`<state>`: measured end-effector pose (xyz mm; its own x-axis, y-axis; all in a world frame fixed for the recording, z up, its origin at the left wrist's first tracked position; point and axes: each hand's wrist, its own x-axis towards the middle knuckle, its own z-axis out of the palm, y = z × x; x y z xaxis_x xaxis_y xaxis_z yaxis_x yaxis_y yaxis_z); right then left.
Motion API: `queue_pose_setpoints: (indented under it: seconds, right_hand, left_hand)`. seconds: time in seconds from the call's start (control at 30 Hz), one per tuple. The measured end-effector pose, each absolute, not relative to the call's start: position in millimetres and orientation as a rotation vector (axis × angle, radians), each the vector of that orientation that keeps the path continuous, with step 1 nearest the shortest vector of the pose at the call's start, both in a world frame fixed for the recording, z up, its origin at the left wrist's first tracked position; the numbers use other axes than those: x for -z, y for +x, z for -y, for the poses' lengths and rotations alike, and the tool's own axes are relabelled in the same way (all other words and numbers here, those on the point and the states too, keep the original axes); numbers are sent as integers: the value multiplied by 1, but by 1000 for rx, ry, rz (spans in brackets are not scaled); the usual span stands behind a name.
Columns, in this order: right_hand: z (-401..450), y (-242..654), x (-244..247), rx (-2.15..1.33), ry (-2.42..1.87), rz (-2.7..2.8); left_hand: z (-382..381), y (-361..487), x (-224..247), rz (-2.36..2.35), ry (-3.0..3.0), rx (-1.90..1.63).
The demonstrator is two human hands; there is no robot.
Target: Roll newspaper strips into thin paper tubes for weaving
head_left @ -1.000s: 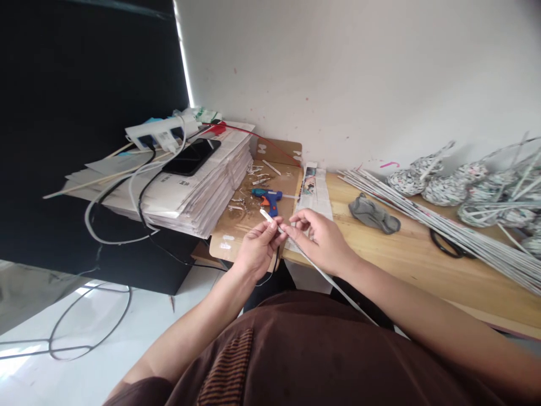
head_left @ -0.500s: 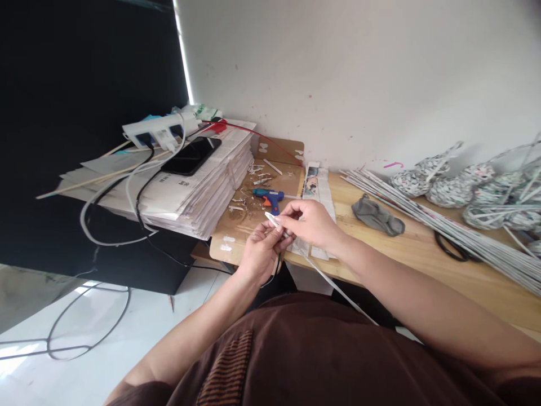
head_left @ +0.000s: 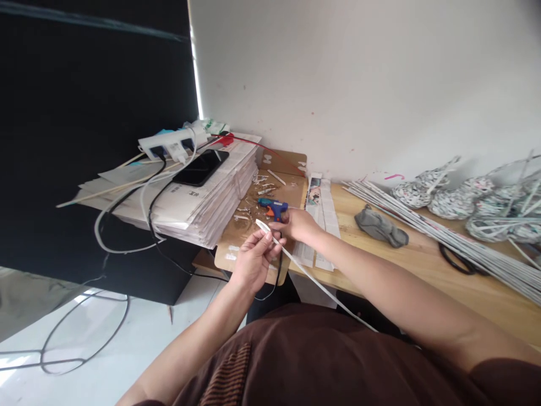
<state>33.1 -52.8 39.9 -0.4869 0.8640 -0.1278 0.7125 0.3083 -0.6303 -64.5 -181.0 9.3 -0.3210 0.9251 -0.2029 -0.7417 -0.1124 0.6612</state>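
Between the thumb and fingers of my left hand [head_left: 256,256] is the end of a long white paper strip [head_left: 315,280], which trails down to the right past my lap. Its flattened tip points up and left. My right hand [head_left: 298,226] is off the strip, beside the handle of a blue glue gun [head_left: 276,208] with an orange trigger. Its fingers are bent around the handle's lower part, and the grip is partly hidden. The gun lies on a brown cardboard sheet [head_left: 236,234] among paper scraps.
A tall newspaper stack [head_left: 220,197] at the left holds a black phone [head_left: 202,167] and a white power strip [head_left: 171,142]. To the right are newspaper strips [head_left: 325,217], a grey cloth [head_left: 380,226], long paper rods [head_left: 443,239] and woven paper pieces [head_left: 452,197].
My right hand has let go of the strip and moved to the glue gun. My left hand still holds the strip, a little further left. The view has shifted slightly.
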Motion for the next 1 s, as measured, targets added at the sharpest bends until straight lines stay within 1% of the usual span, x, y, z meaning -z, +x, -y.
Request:
queue_pose_setpoints:
  seconds: [0.1,0.2,0.3,0.4,0.53,0.7,0.77,0.87,0.93,1.0]
  right_hand:
    - [47,24,-41,-1219,-1537,2092]
    - [41,21,-43,-1486,-1542,1901]
    - [37,23,-44,-1802,-1469,1655]
    - [36,27,-45,-1991,-1314,1432]
    - [42,39,-50,-2053,-1062,1238]
    - [54,72,-71,-2060,-701,1175]
    - [60,86,-78,-2099,-688,1175]
    - [76,104,-83,-2082,-843,1258]
    - [91,116,-84,-1977,-900,1354]
    - [110,129,-84,-1852,-866,1427]
  left_hand:
    - [179,-67,-4,-822,268,-1721]
    - [179,-69,0,-826,251,-1708]
    - [179,-70,1,-818,268,-1692]
    - [180,-70,1,-816,287,-1685]
    - [181,-70,1,-820,297,-1680]
    - [179,-69,1,-839,282,-1686]
    - [178,-66,-1,-846,282,-1687]
    - [178,-61,-11,-830,317,-1692]
    - [178,-58,-20,-807,355,-1688]
    - [179,-56,-29,-785,389,-1678]
